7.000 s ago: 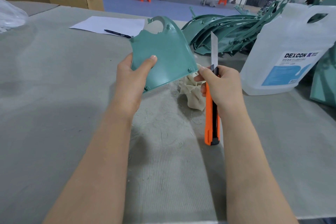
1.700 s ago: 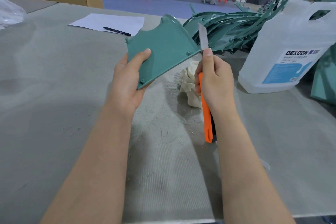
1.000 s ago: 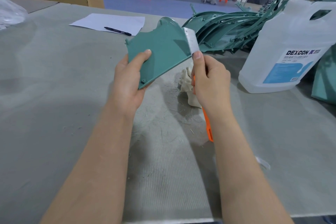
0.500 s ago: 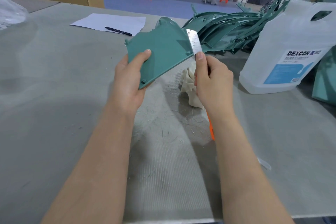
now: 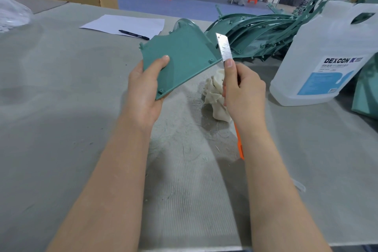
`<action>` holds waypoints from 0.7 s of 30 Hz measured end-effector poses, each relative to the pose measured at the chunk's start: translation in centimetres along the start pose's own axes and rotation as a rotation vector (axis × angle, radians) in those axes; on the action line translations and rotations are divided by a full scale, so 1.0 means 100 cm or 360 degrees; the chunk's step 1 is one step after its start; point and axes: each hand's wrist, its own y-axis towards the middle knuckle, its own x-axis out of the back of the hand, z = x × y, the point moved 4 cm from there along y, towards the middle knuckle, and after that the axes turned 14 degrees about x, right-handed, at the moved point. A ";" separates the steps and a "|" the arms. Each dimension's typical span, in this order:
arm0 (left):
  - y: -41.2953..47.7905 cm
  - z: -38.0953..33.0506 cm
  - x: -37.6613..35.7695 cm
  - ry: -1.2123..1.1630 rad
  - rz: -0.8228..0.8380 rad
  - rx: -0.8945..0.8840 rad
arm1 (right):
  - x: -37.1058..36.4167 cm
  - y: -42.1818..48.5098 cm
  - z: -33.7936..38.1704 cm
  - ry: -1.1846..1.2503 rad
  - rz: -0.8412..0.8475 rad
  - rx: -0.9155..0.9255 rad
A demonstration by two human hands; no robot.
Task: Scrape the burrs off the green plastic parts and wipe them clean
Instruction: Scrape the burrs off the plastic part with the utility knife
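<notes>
Head view: left hand (image 5: 146, 90) grips green part (image 5: 180, 61) above cloth (image 5: 216, 96); right hand (image 5: 243, 92) grips knife (image 5: 224, 49), blade at part's right edge; slip risks gouging plastic or cutting left thumb

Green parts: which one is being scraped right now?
The flat panel gripped by the left hand, with the knife blade at its right edge. The other parts lie piled on the table behind it.
</notes>
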 end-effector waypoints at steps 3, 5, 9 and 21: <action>0.001 0.000 0.001 0.0006 -0.0012 0.0002 | 0.000 0.000 0.000 0.0024 0.0012 -0.0019; 0.002 0.000 0.001 0.0007 -0.0023 -0.0001 | -0.002 0.000 0.001 0.0036 0.0039 -0.0004; 0.004 0.001 0.002 -0.0009 -0.0047 -0.0005 | -0.010 -0.003 0.008 -0.0002 0.0190 0.0089; 0.002 0.000 0.001 0.0025 -0.0044 -0.0019 | -0.001 0.000 -0.002 -0.0021 0.0045 -0.0021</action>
